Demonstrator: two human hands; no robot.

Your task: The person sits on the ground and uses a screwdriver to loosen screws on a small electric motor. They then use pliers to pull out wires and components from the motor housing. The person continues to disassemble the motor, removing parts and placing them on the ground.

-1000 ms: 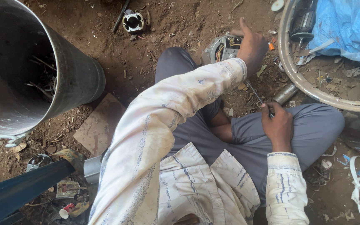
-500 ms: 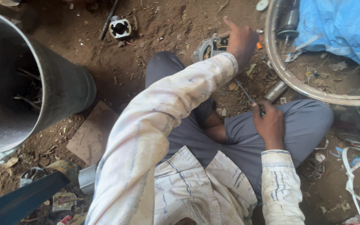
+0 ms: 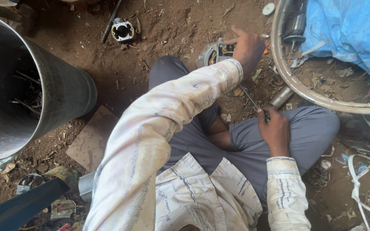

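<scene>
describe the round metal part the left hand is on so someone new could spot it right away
Start at the big curved metal rim at upper right, with blue plastic sheeting inside it. Just left of the rim, on the dirt past the person's knee, the left hand rests on a small motor housing. Unlike the squarish metal part farther left, it is round and shows coloured wires.

Bare dirt floor (image 3: 172,25) carries everything here. On it lie a small motor housing (image 3: 213,52), a round metal part (image 3: 123,30), a flat board (image 3: 91,143), a large metal drum (image 3: 26,90) and scattered scraps.
</scene>
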